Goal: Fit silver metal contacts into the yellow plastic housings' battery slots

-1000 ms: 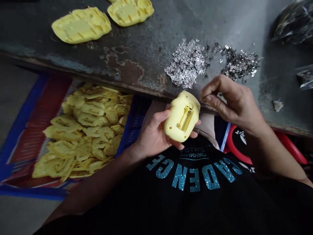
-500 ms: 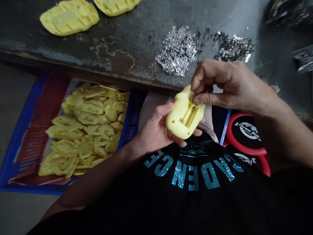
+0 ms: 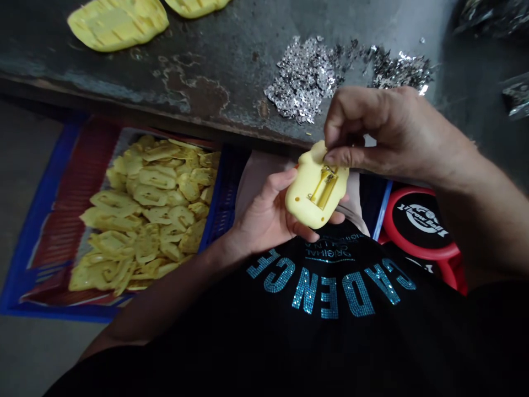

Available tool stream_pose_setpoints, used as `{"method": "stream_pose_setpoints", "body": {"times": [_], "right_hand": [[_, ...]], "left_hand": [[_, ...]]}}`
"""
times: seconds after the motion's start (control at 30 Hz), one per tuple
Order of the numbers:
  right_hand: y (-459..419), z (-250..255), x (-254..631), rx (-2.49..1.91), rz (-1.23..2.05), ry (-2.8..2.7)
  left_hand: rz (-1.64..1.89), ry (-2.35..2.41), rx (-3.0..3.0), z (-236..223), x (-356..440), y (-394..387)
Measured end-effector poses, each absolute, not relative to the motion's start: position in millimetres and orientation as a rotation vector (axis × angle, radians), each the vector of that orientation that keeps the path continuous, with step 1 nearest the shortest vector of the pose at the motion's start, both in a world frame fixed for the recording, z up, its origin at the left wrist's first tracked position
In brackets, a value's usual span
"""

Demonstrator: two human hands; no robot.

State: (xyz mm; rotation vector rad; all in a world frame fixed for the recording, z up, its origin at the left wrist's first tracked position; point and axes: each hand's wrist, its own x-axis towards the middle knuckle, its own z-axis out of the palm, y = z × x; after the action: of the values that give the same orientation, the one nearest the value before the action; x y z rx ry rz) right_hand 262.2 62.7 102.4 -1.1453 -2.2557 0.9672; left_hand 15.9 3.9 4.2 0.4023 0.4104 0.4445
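Observation:
A yellow plastic shell (image 3: 308, 193) with a rectangular battery slot rests in my left hand (image 3: 270, 212), whose fingers wrap round its sides and underside. Metal contacts show at both ends of the slot. My right hand (image 3: 372, 129) is pinched at the slot's upper end, its thumb and fingertips touching the shell there. Something small and metallic seems to be at those fingertips, though most of it is hidden. Just beyond the hands, a pile of small silvery metal contact plates (image 3: 303, 77) lies on the dark worktable (image 3: 235, 60).
A second, darker heap of metal pieces (image 3: 400, 69) lies to the right. Yellow shell halves (image 3: 118, 25) sit at the table's upper left. Below the edge, a blue crate (image 3: 53, 182) holds many yellow parts (image 3: 152, 215). A red-rimmed round stool (image 3: 421, 220) stands at right, plastic bags (image 3: 516, 96) beyond.
My right hand has come from beside the shell to its slot's upper end and now presses there. The left hand keeps its hold; the shell has shifted slightly right, and the view has moved.

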Motion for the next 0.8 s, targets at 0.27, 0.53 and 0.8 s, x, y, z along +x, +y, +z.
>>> {"method": "stream_pose_setpoints", "body": {"times": [0.27,0.53,0.8], "right_hand": [[33.2,72.3,272.5,-1.041,0.784,-2.034],[-7.6,56.6,264.8,-1.207,0.139,-2.276],[1.0,60.0,263.1,-1.134,0.489,-2.088]], "left_hand": [[0.484,0.391,0.346,3.9,14.5,3.2],[0.514,0.377,0.325,4.1,17.6,3.3],[0.600,0.464,0.430,14.4,22.9,-5.8]]}}
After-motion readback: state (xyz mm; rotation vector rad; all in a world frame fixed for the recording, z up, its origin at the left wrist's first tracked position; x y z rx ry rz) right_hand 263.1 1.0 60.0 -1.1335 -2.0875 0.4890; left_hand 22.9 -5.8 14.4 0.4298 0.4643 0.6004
